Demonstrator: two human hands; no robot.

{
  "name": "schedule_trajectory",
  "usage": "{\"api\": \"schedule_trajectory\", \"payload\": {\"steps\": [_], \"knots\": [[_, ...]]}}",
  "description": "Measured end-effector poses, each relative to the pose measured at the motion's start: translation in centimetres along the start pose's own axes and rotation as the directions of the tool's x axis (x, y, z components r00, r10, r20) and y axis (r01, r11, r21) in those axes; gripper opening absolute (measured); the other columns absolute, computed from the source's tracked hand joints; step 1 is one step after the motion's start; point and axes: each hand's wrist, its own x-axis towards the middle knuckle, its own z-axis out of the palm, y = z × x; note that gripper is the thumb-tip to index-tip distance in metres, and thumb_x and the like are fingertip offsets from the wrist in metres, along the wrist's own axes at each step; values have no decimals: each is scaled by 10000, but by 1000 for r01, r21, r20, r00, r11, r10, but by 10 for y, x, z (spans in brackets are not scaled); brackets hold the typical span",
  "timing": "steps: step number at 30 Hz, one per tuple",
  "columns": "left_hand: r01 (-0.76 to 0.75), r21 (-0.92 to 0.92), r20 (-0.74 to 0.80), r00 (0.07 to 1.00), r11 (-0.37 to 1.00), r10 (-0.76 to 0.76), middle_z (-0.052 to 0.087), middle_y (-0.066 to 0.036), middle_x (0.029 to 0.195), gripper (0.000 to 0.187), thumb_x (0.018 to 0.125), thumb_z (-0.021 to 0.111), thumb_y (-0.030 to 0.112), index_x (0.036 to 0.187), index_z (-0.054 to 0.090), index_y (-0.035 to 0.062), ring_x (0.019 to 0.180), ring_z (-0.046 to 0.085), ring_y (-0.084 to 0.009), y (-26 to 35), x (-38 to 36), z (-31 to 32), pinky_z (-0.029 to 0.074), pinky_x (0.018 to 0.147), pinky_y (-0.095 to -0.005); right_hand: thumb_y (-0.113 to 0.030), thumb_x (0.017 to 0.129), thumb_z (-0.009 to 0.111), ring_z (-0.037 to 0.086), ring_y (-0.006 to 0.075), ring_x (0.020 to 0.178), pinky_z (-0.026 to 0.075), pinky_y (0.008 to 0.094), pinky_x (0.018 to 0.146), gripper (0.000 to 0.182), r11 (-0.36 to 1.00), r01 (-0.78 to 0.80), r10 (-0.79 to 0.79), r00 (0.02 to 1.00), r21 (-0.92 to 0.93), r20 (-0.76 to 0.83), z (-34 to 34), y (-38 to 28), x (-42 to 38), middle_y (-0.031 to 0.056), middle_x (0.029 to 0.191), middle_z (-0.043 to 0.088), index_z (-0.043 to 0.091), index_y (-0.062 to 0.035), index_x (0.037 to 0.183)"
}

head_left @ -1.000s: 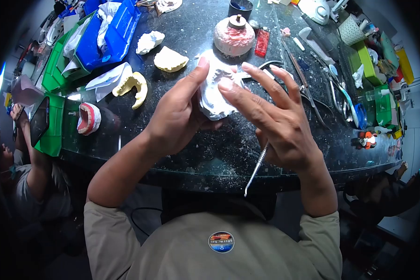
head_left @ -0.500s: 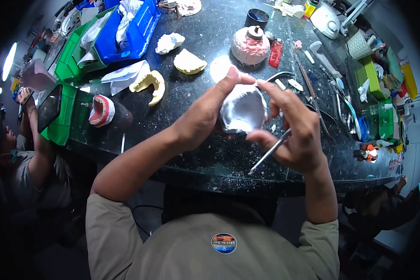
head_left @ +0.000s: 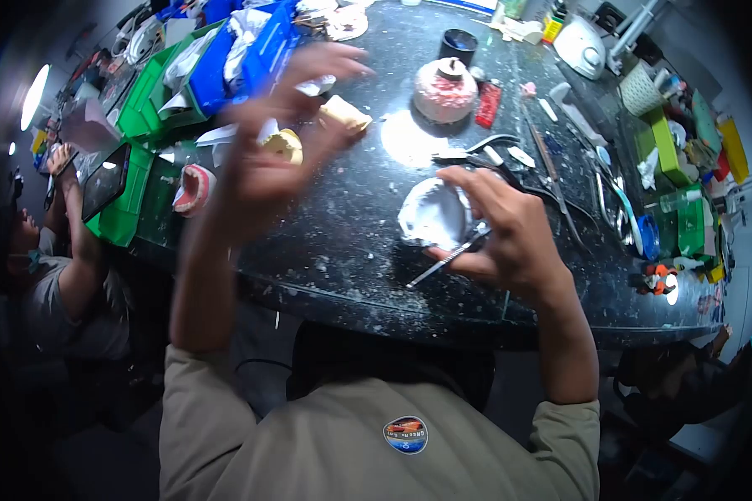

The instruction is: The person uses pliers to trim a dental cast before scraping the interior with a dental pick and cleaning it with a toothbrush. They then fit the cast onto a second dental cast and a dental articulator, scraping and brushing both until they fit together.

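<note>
My right hand (head_left: 514, 238) grips a round silvery-white piece (head_left: 433, 213), hollow on its upper side, between fingers and thumb above the black bench. A thin metal carving tool (head_left: 430, 273) is also held in this hand, its tip pointing down and left. My left hand (head_left: 267, 146) is empty and smeared by motion, with its fingers spread apart. It passes in front of a yellow dental cast (head_left: 287, 144) and beside another pale yellow piece (head_left: 348, 112). Left of that wrist sits a denture model with pink gums and teeth (head_left: 194, 190). Whether my left hand touches anything cannot be made out.
Behind stand a wax-spattered round burner (head_left: 446, 90), a black cup (head_left: 459, 43) and a red block (head_left: 488, 105). Blue (head_left: 269, 52) and green bins (head_left: 146, 113) line the left. Hand tools (head_left: 550, 159) lie right. Another person (head_left: 67, 284) sits at far left.
My left hand has let go of the silvery piece and swung up and left toward the yellow casts. My right hand keeps the piece and the tool, slightly lower and left.
</note>
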Motion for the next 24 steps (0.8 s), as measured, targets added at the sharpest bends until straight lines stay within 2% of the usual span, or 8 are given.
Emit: {"api": "schedule_trajectory", "payload": {"steps": [1,5,7,8,11,16,20,24], "knots": [[401,152,-9,914,903,-405,544,-127,1333,454,845,586,55,1295,538,30,1176,531,-213,38,8,-36,455,948,-320,-413,666,801,660,328,793,537,403,670,712,1000,-4,4,1000,13,28,1,3,-1,121,984,618,545,-73,1237],[317,683,127,836,658,-534,532,-144,1314,670,732,666,105,1369,462,71,1227,484,-304,24,-47,-128,313,1084,-396,-422,647,817,667,313,836,533,385,710,711,998,-14,24,988,-64,151,-6,6,-3,126,1044,631,564,-64,1207],[269,817,266,610,511,-746,521,-172,1300,729,703,692,106,1388,442,97,1257,437,-329,32,-70,-148,282,1103,-400,-419,635,825,661,314,894,522,391,773,716,997,-64,71,975,-43,210,-7,7,-3,131,1062,635,570,-66,1203],[424,787,207,502,447,-840,526,-166,1251,805,669,729,127,1410,415,126,1213,448,-333,39,-74,-145,285,1090,-420,-419,634,826,658,315,909,518,396,789,717,998,-61,66,977,-31,204,-4,10,-5,132,1066,636,571,-68,1205],[443,825,103,495,352,-863,538,-148,1176,822,646,764,156,1395,428,133,1136,479,-324,28,-82,-151,313,1051,-431,-419,630,819,640,322,938,501,416,837,729,997,-73,69,976,9,204,-4,12,-4,132,1064,640,567,-95,1232],[222,844,177,744,489,-644,568,-138,1050,670,608,840,254,1144,512,23,1009,550,-296,13,-87,-149,407,935,-372,-460,622,836,584,226,739,466,374,705,786,998,-29,19,985,55,172,-1,22,-8,60,796,556,558,-129,1278],[439,672,145,712,597,-687,593,-119,911,572,613,839,279,1030,563,0,859,594,-241,4,-94,-142,464,800,-324,-412,628,875,422,87,593,342,277,540,787,956,-141,94,978,256,187,-24,18,-3,-56,664,390,565,-106,1284],[519,620,147,660,589,-737,575,-81,848,484,614,807,277,943,599,-11,812,581,-172,10,-101,-134,460,756,-281,-290,755,822,344,32,468,235,256,439,465,940,-10,80,978,340,-192,-30,21,-4,-84,535,371,650,-15,1089]]}}
